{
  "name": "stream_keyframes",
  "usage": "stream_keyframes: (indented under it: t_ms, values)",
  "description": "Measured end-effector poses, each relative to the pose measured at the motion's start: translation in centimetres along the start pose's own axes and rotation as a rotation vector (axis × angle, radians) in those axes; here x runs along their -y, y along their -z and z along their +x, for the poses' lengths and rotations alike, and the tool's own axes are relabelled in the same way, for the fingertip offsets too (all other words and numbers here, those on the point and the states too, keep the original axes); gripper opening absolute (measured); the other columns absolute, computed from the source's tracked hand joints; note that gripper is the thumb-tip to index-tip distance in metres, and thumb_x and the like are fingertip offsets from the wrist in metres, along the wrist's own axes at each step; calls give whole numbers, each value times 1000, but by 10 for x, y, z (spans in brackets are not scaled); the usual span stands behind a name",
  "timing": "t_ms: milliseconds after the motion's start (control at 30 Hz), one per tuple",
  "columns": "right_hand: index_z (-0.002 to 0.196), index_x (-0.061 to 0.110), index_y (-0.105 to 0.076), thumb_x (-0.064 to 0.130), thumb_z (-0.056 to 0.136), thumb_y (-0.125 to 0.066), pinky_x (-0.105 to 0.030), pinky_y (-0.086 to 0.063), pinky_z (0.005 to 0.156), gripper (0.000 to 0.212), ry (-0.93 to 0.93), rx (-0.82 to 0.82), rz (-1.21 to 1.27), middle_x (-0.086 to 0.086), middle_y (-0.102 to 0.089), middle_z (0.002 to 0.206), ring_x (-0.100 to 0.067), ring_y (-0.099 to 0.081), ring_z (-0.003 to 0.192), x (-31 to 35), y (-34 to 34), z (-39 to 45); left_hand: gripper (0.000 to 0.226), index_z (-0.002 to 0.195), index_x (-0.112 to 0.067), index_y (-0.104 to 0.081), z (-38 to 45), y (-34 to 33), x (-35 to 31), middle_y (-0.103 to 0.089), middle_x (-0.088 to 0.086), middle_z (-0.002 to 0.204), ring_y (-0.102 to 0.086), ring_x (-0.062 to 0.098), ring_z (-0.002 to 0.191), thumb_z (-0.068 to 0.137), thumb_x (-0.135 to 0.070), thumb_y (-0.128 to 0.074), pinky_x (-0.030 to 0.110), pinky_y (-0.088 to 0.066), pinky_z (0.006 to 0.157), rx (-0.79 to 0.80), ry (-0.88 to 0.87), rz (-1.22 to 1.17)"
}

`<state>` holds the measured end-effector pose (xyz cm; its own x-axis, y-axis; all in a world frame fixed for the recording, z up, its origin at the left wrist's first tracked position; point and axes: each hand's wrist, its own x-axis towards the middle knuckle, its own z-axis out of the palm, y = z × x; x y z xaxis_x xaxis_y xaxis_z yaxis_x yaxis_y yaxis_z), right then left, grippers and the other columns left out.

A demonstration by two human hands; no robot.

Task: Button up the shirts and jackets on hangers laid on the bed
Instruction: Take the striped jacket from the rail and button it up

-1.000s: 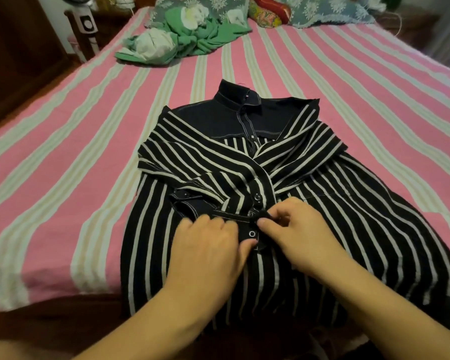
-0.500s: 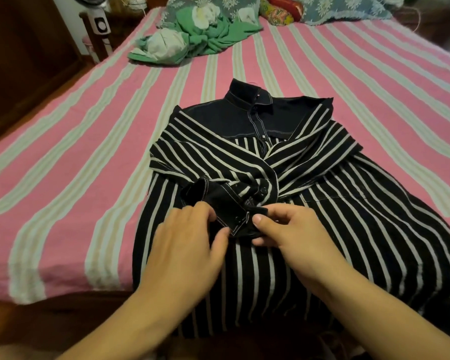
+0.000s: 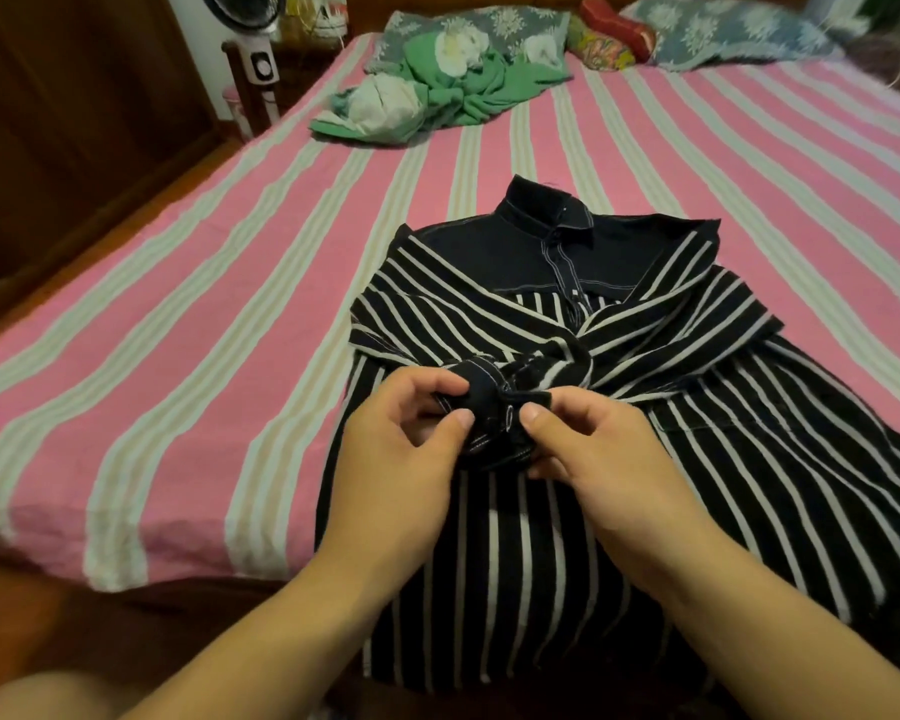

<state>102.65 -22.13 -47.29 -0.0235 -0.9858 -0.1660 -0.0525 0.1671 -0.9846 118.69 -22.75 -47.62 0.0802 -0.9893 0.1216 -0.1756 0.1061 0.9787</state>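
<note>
Cuff (image 3: 489,407) of striped shirt (image 3: 619,459) pinched between left hand (image 3: 401,454) and right hand (image 3: 598,449).

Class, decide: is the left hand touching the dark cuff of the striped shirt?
Touching. The head view shows the left hand pinching the dark cuff between thumb and fingers.

Head cam, close, down over bed (image 3: 188,324)
</note>
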Motion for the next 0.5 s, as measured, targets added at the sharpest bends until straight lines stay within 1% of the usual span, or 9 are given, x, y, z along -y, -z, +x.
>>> stream_keyframes:
  t_ms: [67, 100, 167, 233, 300, 400, 500]
  values:
    - [84, 22, -75, 22, 101, -58, -29, -57, 74, 25, 39, 11, -23, 1, -75, 85, -17, -70, 82, 5, -3, 0, 25, 91, -23, -73, 1, 3, -2, -75, 0, 92, -73, 19, 89, 89, 2, -71, 41, -60, 86, -24, 36, -153]
    - [86, 21, -76, 22, 101, -57, -30, -58, 75, 24, 41, 25, -19, 0, -75, 87, -19, -71, 85, 6, -5, 0, 26, 92, -21, -74, 1, 4, -3, -76, 3, 92, -73, 22, 91, 87, 4, -71, 45, -60, 88, -29, 66, -229]
    - [91, 19, -77, 22, 102, -57, -31, -58, 76, 23, 23, 56, 1, -2, -76, 91, -19, -72, 89, 5, -8, -2, 28, 99, -15, -74, -2, 5, -4, -77, 4, 96, -75, 21, 93, 84, 8, -72, 41, -59, 89, 2, 121, -297]
    - [93, 16, -78, 20, 101, -57, -29, -57, 75, 23, -11, 81, 50, -6, -76, 93, -19, -72, 89, 2, -9, -3, 34, 104, -16, -74, -5, 7, -5, -78, 2, 97, -75, 18, 94, 82, 9, -74, 34, -59, 87, 33, 117, -252]
    - [94, 12, -78, 19, 101, -57, -27, -55, 74, 24, -44, 105, 100, -10, -76, 96, -18, -70, 89, 1, -10, -5, 35, 104, -20, -75, -7, 10, -4, -78, 0, 97, -75, 16, 94, 82, 7, -75, 31, -58, 85, 37, 103, -197]
    - [95, 10, -78, 20, 101, -57, -28, -55, 74, 24, -54, 114, 116, -14, -75, 98, -19, -70, 89, 1, -10, -4, 28, 97, -24, -76, -8, 11, -2, -78, -3, 93, -74, 13, 90, 84, 1, -77, 28, -57, 82, 39, 104, -118]
    - [94, 10, -78, 20, 101, -58, -28, -55, 75, 24, -51, 107, 111, -14, -75, 97, -18, -69, 88, 1, -10, -4, 24, 88, -22, -73, -8, 12, -1, -77, 0, 88, -73, 15, 85, 83, 1, -77, 28, -55, 78, 46, 104, -88]
